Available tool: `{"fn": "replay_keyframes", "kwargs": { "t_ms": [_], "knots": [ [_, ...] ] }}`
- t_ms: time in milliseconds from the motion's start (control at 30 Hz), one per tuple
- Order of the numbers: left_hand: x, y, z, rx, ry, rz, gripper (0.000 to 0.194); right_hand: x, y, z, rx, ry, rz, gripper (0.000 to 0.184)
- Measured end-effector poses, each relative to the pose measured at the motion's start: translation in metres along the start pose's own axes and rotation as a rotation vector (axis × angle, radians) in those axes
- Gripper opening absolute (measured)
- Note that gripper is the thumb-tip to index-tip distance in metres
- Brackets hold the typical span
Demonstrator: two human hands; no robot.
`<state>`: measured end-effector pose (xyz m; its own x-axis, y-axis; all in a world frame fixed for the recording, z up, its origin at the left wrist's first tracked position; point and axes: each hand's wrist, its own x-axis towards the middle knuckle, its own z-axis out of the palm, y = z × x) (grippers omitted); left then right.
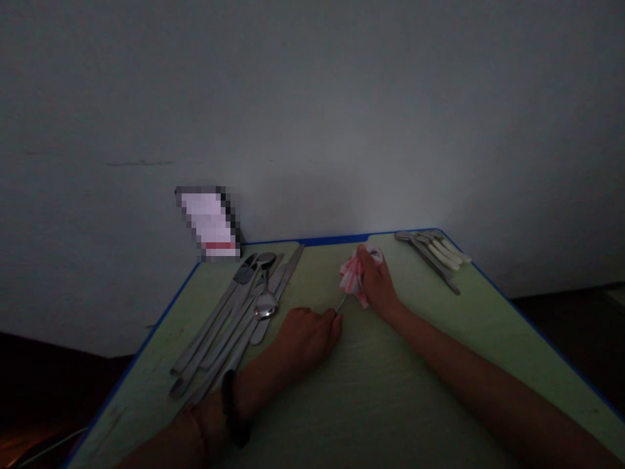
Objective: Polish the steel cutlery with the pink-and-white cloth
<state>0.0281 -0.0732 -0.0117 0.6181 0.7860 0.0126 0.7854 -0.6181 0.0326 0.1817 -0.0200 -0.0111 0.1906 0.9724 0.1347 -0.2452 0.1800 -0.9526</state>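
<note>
My left hand is closed around the handle end of a thin piece of metal cutlery. Its far end runs into a pink-and-white cloth, which my right hand grips in a bunch; the cloth and fingers hide what kind of cutlery it is. To the left of my left hand lies a loose pile of metal cutlery, with a spoon on top and table knives among the pieces. Over at the far right of the table is a smaller group with a metal spoon and white-handled cutlery.
A phone with a blurred, lit screen leans against the grey wall at the back left. The pale green table has a blue edge and stands against that wall.
</note>
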Motion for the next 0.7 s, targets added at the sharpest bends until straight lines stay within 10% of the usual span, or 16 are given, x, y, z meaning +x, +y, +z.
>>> {"fn": "replay_keyframes", "kwargs": {
  "t_ms": [333,700],
  "knots": [
    [-0.0007,0.0058,-0.0045,0.024,-0.039,-0.104,0.047,0.0038,0.0084,-0.0064,-0.036,0.092,-0.070,0.038],
    [-0.0005,0.0057,-0.0052,-0.039,-0.020,-0.147,0.046,-0.0010,0.0064,-0.0098,-0.118,-0.106,-0.201,0.038]
  ]
}}
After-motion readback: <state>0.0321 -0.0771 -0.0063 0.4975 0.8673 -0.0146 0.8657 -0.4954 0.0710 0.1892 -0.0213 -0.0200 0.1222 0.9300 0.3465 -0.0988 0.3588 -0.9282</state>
